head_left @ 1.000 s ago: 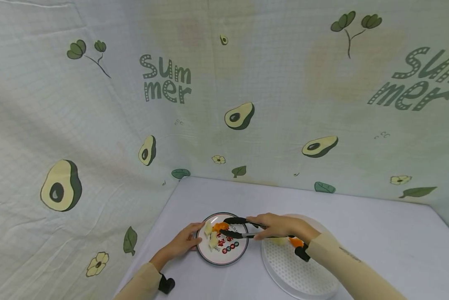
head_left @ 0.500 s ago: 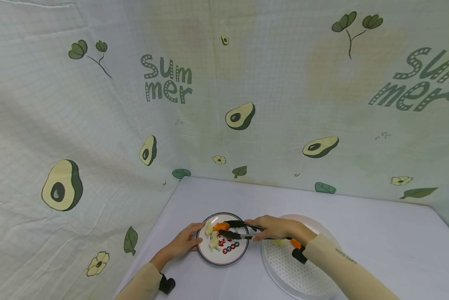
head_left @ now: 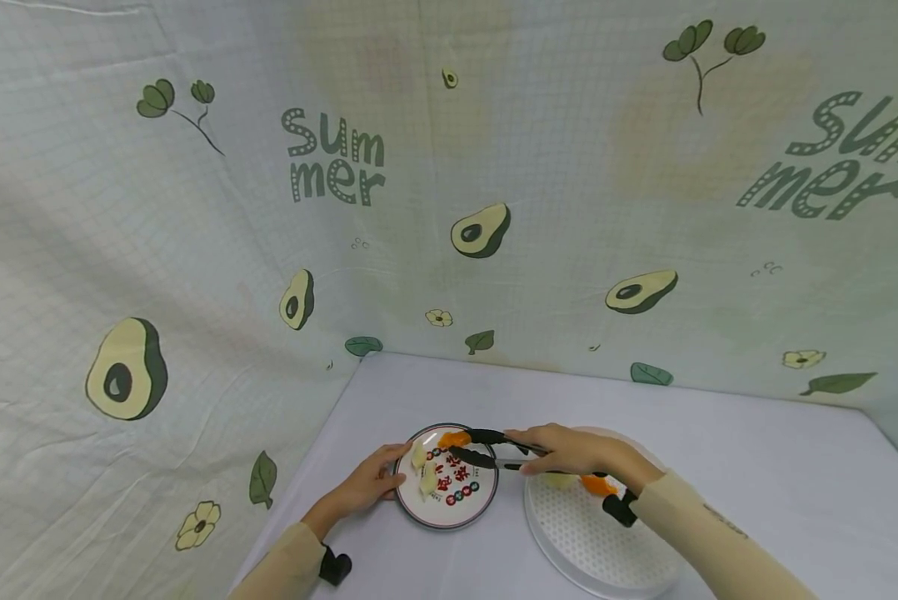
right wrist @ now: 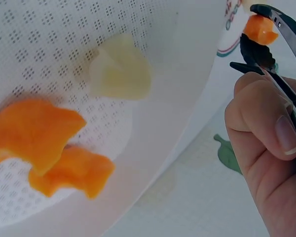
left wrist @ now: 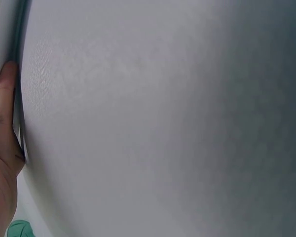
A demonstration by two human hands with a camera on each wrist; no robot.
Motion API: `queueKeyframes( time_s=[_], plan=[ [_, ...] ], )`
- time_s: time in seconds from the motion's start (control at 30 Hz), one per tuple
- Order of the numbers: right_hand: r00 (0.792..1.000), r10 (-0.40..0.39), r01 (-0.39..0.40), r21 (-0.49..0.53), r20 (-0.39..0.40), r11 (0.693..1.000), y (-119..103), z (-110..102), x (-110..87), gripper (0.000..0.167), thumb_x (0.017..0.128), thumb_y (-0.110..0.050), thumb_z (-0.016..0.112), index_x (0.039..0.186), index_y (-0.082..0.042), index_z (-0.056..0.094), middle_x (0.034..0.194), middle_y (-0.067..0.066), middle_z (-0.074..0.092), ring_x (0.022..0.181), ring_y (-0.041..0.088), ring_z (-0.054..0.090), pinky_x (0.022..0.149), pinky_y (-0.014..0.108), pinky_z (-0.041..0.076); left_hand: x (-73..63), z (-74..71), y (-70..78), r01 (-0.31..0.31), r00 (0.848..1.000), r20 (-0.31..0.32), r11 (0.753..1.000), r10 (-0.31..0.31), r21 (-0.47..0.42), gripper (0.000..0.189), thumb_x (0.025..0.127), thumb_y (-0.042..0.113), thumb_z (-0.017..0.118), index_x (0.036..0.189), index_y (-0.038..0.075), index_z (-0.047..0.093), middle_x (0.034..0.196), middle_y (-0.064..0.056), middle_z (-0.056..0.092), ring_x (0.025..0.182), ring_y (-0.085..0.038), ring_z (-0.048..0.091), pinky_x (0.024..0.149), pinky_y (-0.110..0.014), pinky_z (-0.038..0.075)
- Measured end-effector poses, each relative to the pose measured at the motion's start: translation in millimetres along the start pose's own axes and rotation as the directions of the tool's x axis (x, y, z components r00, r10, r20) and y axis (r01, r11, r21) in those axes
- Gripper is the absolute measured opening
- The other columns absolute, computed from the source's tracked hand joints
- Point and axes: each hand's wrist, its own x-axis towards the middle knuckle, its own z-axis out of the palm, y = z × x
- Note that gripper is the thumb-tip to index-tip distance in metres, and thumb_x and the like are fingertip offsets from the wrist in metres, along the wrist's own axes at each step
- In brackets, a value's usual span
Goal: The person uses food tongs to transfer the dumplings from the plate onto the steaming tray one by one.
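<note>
Lower centre of the frame, our right hand (head_left: 569, 450) clamps the black tongs (head_left: 486, 437), our left hand (head_left: 366, 483) grips the plate (head_left: 437, 518), and the orange dumpling (head_left: 454, 439) at the tips looks light, soft, best pinched gently mid-body.

The plate (head_left: 446, 516) looks like smooth, glossy ceramic, and the tongs (right wrist: 288, 31) above it have shiny metal arms with dark, plastic-looking tips. Right of the plate, the strainer (head_left: 591, 537) seems white plastic, with a dotted, textured base. Wrinkled matt cloth (head_left: 554, 142) hangs behind the plate; the surface (head_left: 726, 454) beneath looks matt.
</note>
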Motion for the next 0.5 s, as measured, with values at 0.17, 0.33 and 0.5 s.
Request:
queueKeyframes(
  time_s=[0.17,0.33,0.5],
  plan=[
    [1.0,-0.007,0.007,-0.028,-0.029,1.0,-2.9,-6.7,-20.6,0.072,0.098,-0.046,0.06,0.152,-0.003,0.04,0.152,0.01,0.044,0.136,0.031,0.045,0.107,0.053,0.038,1.2,-0.3,-0.6,-0.005,1.0,0.004,1.0,0.005,0.003,0.058,0.099,0.009,0.062,0.152,0.004,0.04,0.146,-0.019,0.042,0.067,-0.011,0.046,0.059,-0.022,0.049],
    [0.998,-0.022,0.021,-0.021,-0.065,1.0,-5.8,-10.2,-46.6,0.069,0.099,-0.045,0.059,0.152,-0.004,0.04,0.151,0.009,0.045,0.135,0.031,0.045,0.106,0.054,0.039,2.3,-0.9,-2.8,-0.019,1.0,0.014,1.0,0.019,-0.005,0.058,0.099,0.009,0.062,0.152,0.004,0.039,0.146,-0.02,0.041,0.068,-0.011,0.046,0.06,-0.022,0.05],
    [0.995,-0.038,0.038,-0.008,-0.093,0.999,-7.8,-10.7,-72.9,0.069,0.1,-0.044,0.058,0.152,-0.003,0.04,0.15,0.012,0.046,0.135,0.034,0.043,0.105,0.056,0.039,1.1,-1.3,-5.1,-0.022,1.0,0.005,0.999,0.022,0.03,0.058,0.099,0.013,0.062,0.152,0.004,0.04,0.147,-0.019,0.042,0.069,-0.011,0.045,0.06,-0.022,0.046]
  ],
)
